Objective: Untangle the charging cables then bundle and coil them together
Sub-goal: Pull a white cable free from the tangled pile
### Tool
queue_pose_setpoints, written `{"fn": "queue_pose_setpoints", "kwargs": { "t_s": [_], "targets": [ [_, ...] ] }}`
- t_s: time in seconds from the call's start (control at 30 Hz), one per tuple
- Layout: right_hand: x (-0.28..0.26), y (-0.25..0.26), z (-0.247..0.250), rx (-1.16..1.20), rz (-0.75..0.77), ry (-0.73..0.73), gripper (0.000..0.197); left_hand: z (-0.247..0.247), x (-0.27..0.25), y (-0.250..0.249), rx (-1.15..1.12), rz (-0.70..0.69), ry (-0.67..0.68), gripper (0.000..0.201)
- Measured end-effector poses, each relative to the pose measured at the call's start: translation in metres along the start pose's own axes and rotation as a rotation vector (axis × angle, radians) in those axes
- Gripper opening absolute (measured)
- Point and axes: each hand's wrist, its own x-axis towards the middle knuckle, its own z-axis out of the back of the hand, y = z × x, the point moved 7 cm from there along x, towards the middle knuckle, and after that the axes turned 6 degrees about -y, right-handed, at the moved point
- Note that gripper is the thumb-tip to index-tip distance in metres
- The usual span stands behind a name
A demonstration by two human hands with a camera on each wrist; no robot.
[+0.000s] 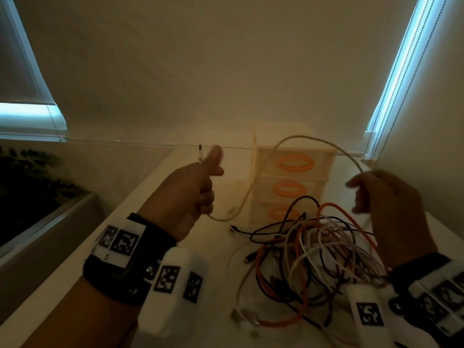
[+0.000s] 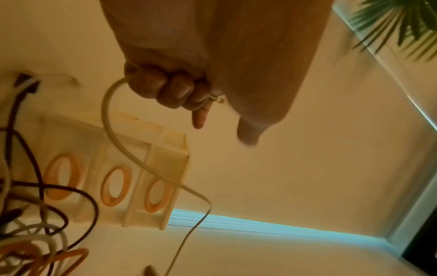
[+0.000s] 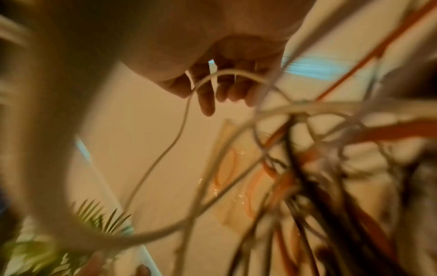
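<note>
My left hand [image 1: 203, 182] is raised in a fist that grips one end of a white cable [image 1: 301, 138]. The cable's connector tip [image 1: 200, 149] pokes out above the thumb. From under the fist the cable arcs up and across to my right hand [image 1: 381, 197], whose loosely curled fingers [image 3: 227, 89] hold it. In the left wrist view the curled fingers [image 2: 170, 89] clamp the white cable [image 2: 106, 115]. A tangle of orange, black and white cables [image 1: 316, 249] lies on the white table [image 1: 200, 249] below my right hand, and part of it rises towards my right wrist.
A pale three-drawer unit [image 1: 293, 167] with orange oval handles stands behind the tangle against the wall. A leafy plant [image 1: 30, 177] in a planter sits left of the table. Window blinds [image 1: 401, 71] hang at the right, with another window at the far left.
</note>
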Motion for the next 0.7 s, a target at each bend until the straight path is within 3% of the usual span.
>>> {"fn": "queue_pose_setpoints", "kwargs": {
  "t_s": [0.07, 0.17, 0.23, 0.3, 0.37, 0.43, 0.5, 0.63, 0.7],
  "targets": [
    [-0.002, 0.026, 0.004, -0.082, 0.196, -0.048, 0.021, 0.002, 0.000, -0.002, -0.167, 0.013, -0.012, 0.048],
    [-0.019, 0.082, -0.004, -0.143, 0.575, -0.012, 0.045, 0.000, -0.002, -0.005, -0.307, -0.022, -0.014, 0.041],
    [-0.045, 0.117, -0.028, -0.259, 0.829, 0.125, 0.045, -0.007, -0.005, -0.006, -0.371, -0.037, 0.034, 0.042],
    [-0.067, 0.129, -0.058, -0.371, 0.955, 0.348, 0.042, -0.017, -0.008, -0.006, -0.461, -0.031, 0.122, 0.042],
    [-0.080, 0.119, -0.080, -0.430, 0.895, 0.596, 0.037, -0.024, -0.010, -0.005, -0.539, -0.018, 0.199, 0.041],
    [-0.085, 0.098, -0.094, -0.441, 0.682, 0.879, 0.034, -0.025, -0.008, -0.004, -0.584, -0.022, 0.226, 0.041],
    [-0.087, 0.082, -0.095, -0.341, 0.493, 1.041, 0.036, -0.020, -0.004, -0.003, -0.636, -0.030, 0.208, 0.041],
    [-0.069, 0.058, -0.086, -0.259, 0.310, 1.019, 0.039, 0.002, 0.006, -0.006, -0.726, -0.029, 0.130, 0.043],
    [-0.053, 0.036, -0.080, -0.344, 0.232, 1.001, 0.013, 0.014, 0.010, -0.007, -0.745, -0.032, 0.089, 0.044]
  ]
}}
